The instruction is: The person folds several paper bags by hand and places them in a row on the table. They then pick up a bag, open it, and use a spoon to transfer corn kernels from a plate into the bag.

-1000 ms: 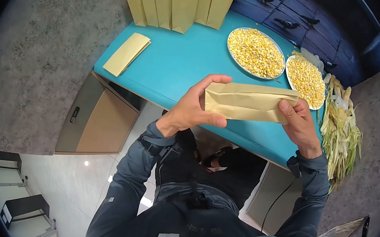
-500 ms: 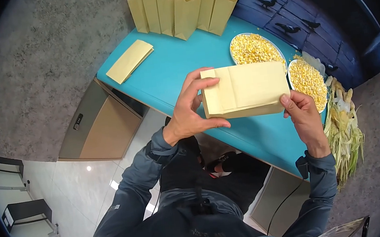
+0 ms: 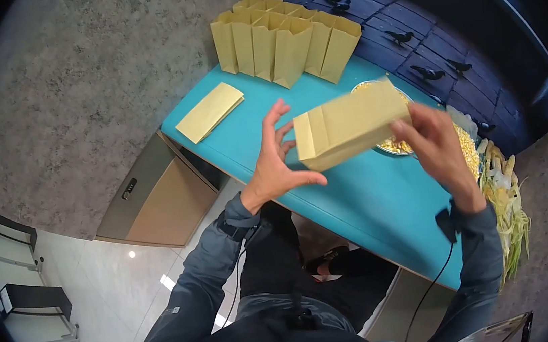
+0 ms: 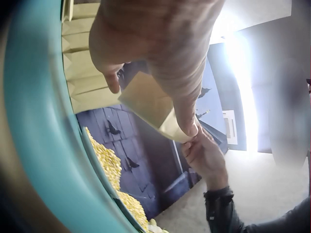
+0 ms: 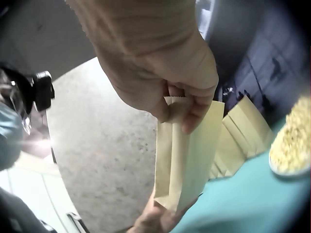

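In the head view a tan paper bag [image 3: 350, 125] hangs tilted above the table, its flat base end toward the left. My right hand [image 3: 437, 146] pinches the top edge at the other end; the right wrist view shows thumb and fingers of that hand [image 5: 165, 73] closed on the bag's rim [image 5: 177, 107]. Beside the base my left hand [image 3: 273, 167] has its fingers spread and thumb straight; whether it touches the bag is unclear. Behind stand several upright bags [image 3: 293, 44], and a folded flat stack [image 3: 210, 113] lies at the table's left end.
Two plates of corn kernels, one [image 3: 396, 147] partly behind the bag and another [image 3: 469, 152] beside it, are on the teal table [image 3: 359, 202]. Husks and cobs [image 3: 508, 212] lie at the right edge. A backdrop with birds [image 3: 428, 72] rises behind.
The bag turned from its narrow side to a broad face, then tilted with its right end higher. My left fingers have spread away from it. The table sits lower in the head view.
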### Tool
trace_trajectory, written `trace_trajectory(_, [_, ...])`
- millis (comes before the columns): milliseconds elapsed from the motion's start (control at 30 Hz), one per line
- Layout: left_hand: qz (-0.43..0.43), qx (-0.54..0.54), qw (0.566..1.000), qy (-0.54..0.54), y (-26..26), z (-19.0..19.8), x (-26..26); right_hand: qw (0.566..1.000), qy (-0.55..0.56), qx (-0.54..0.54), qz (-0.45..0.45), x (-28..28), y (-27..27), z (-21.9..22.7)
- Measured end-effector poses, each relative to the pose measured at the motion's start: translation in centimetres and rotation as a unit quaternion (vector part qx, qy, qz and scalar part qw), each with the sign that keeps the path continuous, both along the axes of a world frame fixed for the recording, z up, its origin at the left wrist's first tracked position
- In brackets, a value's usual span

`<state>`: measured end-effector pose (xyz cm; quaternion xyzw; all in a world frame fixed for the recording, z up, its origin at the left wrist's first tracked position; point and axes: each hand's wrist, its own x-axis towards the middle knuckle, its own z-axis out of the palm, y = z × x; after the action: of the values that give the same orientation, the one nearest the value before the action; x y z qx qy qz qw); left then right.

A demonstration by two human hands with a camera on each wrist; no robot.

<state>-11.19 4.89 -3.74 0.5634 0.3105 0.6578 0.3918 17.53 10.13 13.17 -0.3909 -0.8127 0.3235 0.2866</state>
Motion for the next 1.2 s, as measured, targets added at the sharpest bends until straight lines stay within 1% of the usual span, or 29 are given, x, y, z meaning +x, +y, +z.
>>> trace_trajectory(33, [0.048, -0.012, 0.996, 0.073, 1.1, -1.0, -1.0, 0.996, -0.035, 0.077, 0.010, -1.2, 2.1, 0.4])
trace_trajectory(67, [0.048, -0.010, 0.996, 0.076, 1.3, -1.5, -1.6, 0.985, -0.070, 0.154, 0.017, -2.4, 4.3, 0.5])
trace_trajectory(100, [0.111, -0.032, 0.980, 0.163, 1.6, -1.7, -2.1, 0.973, -0.123, 0.196, 0.017, -3.8, 6.1, 1.2])
trace_trajectory(133, [0.172, -0.052, 0.952, 0.248, 2.0, -2.0, -2.5, 0.955, -0.177, 0.237, 0.015, -5.2, 7.7, 1.8])
trace_trajectory(200, [0.180, -0.047, 0.948, 0.258, 2.3, -3.4, -2.6, 0.951, -0.212, 0.225, 0.012, -8.0, 10.2, 2.3])
trace_trajectory(233, [0.193, -0.023, 0.934, 0.301, 2.4, -3.7, -2.5, 0.951, -0.209, 0.227, 0.008, -9.1, 11.6, 1.8])
trace_trajectory(267, [0.205, 0.002, 0.916, 0.344, 2.4, -3.8, -2.4, 0.947, -0.212, 0.242, 0.014, -10.1, 13.2, 0.9])
trace_trajectory(300, [0.196, 0.029, 0.912, 0.358, 2.1, -3.4, -2.1, 0.942, -0.214, 0.256, 0.021, -11.1, 14.4, 0.2])
trace_trajectory(333, [0.195, 0.031, 0.911, 0.362, 1.9, -3.1, -1.9, 0.943, -0.210, 0.257, 0.018, -12.5, 14.9, 0.2])
trace_trajectory(400, [0.193, 0.062, 0.891, 0.405, 1.7, -2.5, -1.7, 0.925, -0.327, 0.190, -0.023, -14.8, 16.1, -0.1])
trace_trajectory(433, [0.191, 0.062, 0.889, 0.412, 1.8, -2.4, -1.7, 0.927, -0.318, 0.197, -0.024, -15.5, 16.7, -0.9])
trace_trajectory(467, [0.176, 0.054, 0.902, 0.390, 1.9, -2.4, -1.8, 0.930, -0.312, 0.194, -0.026, -16.1, 17.5, -1.4])
trace_trajectory(500, [0.161, 0.044, 0.915, 0.367, 1.8, -2.5, -1.8, 0.923, -0.327, 0.199, -0.034, -17.0, 17.7, -1.7])
trace_trajectory(533, [0.158, 0.040, 0.913, 0.373, 1.8, -2.6, -1.9, 0.916, -0.342, 0.203, -0.043, -17.8, 17.9, -1.9])
trace_trajectory(700, [0.179, 0.015, 0.915, 0.361, 2.1, -2.9, -1.8, 0.924, -0.319, 0.207, -0.044, -19.7, 18.9, -2.5])
trace_trajectory(767, [0.172, 0.011, 0.920, 0.352, 2.0, -2.8, -1.8, 0.925, -0.313, 0.211, -0.042, -20.4, 19.5, -2.6])
trace_trajectory(833, [0.164, 0.007, 0.925, 0.342, 1.9, -2.6, -1.7, 0.926, -0.338, 0.163, -0.045, -20.8, 19.6, -2.2])
trace_trajectory(933, [0.162, 0.003, 0.925, 0.345, 1.8, -2.5, -1.6, 0.927, -0.345, 0.141, -0.043, -21.2, 19.6, -2.0])
trace_trajectory(1067, [0.165, 0.012, 0.920, 0.356, 1.9, -2.7, -1.7, 0.926, -0.350, 0.135, -0.041, -21.2, 19.9, -1.9])
trace_trajectory(1133, [0.165, 0.015, 0.919, 0.358, 1.9, -2.8, -1.6, 0.931, -0.315, 0.179, -0.042, -21.2, 20.2, -2.5])
trace_trajectory(1200, [0.163, 0.007, 0.921, 0.354, 1.8, -2.7, -1.7, 0.932, -0.313, 0.179, -0.045, -21.0, 20.5, -2.7])
